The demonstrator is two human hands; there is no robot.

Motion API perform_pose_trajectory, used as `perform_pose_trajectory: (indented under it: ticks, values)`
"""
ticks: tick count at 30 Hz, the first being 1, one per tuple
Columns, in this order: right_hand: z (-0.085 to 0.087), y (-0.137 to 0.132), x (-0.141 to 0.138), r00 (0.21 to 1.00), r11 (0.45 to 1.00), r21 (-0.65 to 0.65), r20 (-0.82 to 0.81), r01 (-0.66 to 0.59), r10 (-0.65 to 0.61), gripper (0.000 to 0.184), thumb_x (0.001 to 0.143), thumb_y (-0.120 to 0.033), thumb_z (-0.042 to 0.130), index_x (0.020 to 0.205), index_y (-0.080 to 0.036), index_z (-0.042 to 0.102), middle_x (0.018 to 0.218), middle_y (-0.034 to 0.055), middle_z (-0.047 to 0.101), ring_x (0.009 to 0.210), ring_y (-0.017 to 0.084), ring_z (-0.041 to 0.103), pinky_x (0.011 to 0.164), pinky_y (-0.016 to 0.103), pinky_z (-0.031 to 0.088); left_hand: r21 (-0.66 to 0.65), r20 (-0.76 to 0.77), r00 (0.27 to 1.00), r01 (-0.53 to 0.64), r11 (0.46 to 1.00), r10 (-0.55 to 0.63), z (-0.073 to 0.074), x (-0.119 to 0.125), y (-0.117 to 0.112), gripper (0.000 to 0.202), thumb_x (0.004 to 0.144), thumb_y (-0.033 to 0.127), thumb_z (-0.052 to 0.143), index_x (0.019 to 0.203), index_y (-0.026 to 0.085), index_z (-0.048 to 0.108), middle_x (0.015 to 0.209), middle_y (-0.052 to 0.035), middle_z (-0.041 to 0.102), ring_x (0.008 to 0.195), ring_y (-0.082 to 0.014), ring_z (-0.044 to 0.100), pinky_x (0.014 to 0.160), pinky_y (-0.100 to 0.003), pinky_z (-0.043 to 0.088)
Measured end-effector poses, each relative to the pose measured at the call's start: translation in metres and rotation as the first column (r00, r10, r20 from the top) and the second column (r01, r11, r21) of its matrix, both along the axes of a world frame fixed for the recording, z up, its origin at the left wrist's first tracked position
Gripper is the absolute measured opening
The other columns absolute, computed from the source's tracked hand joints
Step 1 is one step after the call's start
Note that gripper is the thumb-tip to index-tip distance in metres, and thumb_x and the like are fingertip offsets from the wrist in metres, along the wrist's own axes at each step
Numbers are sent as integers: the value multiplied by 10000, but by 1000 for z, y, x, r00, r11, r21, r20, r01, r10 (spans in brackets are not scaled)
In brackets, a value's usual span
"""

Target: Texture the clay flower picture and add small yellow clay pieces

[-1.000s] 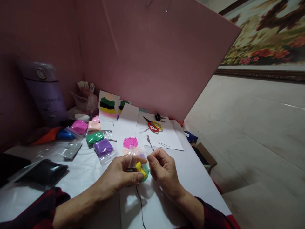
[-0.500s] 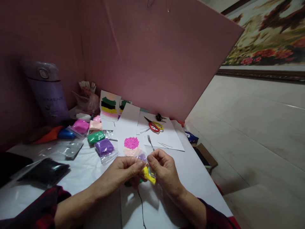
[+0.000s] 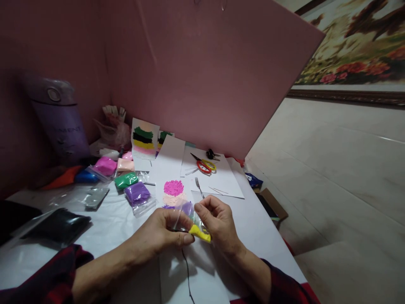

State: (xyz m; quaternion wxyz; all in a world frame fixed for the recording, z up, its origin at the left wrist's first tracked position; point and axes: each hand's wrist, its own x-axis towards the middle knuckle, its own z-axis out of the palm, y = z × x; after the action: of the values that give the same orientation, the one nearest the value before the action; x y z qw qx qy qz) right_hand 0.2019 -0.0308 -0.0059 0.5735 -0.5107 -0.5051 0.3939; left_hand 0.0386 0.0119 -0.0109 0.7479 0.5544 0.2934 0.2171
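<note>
Between my hands is a small clear plastic bag (image 3: pixel 182 208) with a lump of yellow modelling clay (image 3: pixel 200 234) in its lower end. My left hand (image 3: pixel 158 230) pinches the bag from the left, thumb below and fingers behind the film. At its right edge, my right hand (image 3: pixel 223 223) holds the bag between thumb and curled fingers. Beneath lies a white sheet with a magenta clay patch (image 3: pixel 173 187), a peach patch (image 3: pixel 174 199) and some purple, partly covered by bag and hands. A dark cord (image 3: pixel 187 274) runs down the sheet below my left hand.
Bagged clay in purple (image 3: pixel 137 193), green (image 3: pixel 126 180) and black (image 3: pixel 57 226) lies to the left. A fork (image 3: pixel 198 185), red-and-yellow scissors (image 3: pixel 204 165) and white sheets are beyond my hands. A purple bottle (image 3: pixel 61 122) stands at the back left, against a pink panel (image 3: pixel 196 76).
My left thumb has moved down and the bag has spread wider between my hands. The yellow clay lies flatter now. The view has shifted slightly.
</note>
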Motion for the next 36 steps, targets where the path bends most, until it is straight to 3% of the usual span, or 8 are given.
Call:
perform_pose_trajectory:
  ticks: [5, 12, 18, 20, 23, 25, 29, 36]
  values:
    - [-1, 0, -1, 999, 1000, 6, -38, 15, -15, 302, 794, -416, 685, 682, -176, 541, 561, -65, 458, 475, 72, 365, 439, 211, 293, 11, 25, 992, -125, 992, 125, 0, -1, 5, 510, 530, 372, 868, 964, 153, 717, 690, 5, 672, 532, -89, 539, 530, -224, 400]
    - [-1, -4, -5, 999, 999, -8, -10, 36, -36, 315, 791, -422, 711, 681, -172, 554, 571, -62, 459, 496, 69, 358, 442, 197, 292, -30, 50, 997, 62, 998, -60, 1, 0, 0, 388, 560, 405, 850, 814, 140, 726, 704, -23, 675, 591, -125, 579, 580, -265, 466]
    - [-1, -2, -1, 980, 999, -42, -200, -7, -1, 389, 865, -557, 583, 858, -173, 647, 597, -48, 507, 429, 63, 380, 398, 196, 307, 49, 45, 997, 55, 997, -58, 9, -4, 2, 283, 631, 389, 786, 757, 152, 695, 608, 2, 644, 558, -115, 557, 575, -243, 428]
    - [1, -1, 0, 957, 999, -15, -290, -37, 31, 398, 881, -554, 562, 986, -188, 678, 773, 10, 604, 563, 93, 506, 477, 204, 394, 41, 80, 994, 70, 997, -73, 13, -4, 1, 185, 661, 321, 728, 740, 158, 689, 586, 2, 641, 554, -114, 562, 584, -238, 419]
    - [4, -1, -1, 918, 980, 8, -347, -201, 191, 410, 800, -460, 704, 1146, -244, 663, 1080, 65, 642, 865, 153, 583, 669, 237, 470, -60, 151, 981, 130, 990, -120, 17, -2, -4, 95, 645, 233, 633, 675, 157, 680, 536, -10, 618, 475, -115, 536, 539, -248, 413]
    - [2, -1, -1, 890, 949, 0, -347, -315, 295, 525, 713, -433, 785, 1192, -271, 645, 1087, 61, 647, 916, 174, 585, 736, 270, 477, -110, 176, 972, 173, 979, -152, 19, -1, -7, 108, 649, 217, 606, 653, 152, 692, 520, -23, 607, 453, -118, 523, 514, -252, 408]
    - [-5, -1, 1, 865, 909, -32, -324, -415, 383, 441, 642, -492, 809, 960, -210, 691, 816, 25, 641, 703, 156, 567, 645, 279, 453, -161, 192, 973, 158, 974, -126, 22, -2, -9, 135, 672, 277, 683, 711, 160, 740, 518, -17, 598, 451, -110, 504, 519, -258, 410]
    - [5, -1, -1, 746, 900, 23, -550, -435, 375, 186, 555, -189, 747, 626, -168, 577, 734, -5, 571, 645, 126, 512, 602, 232, 394, -190, 153, 988, 41, 981, -12, 20, -6, -3, 294, 664, 410, 789, 649, 162, 632, 537, 22, 552, 477, -92, 459, 522, -245, 349]
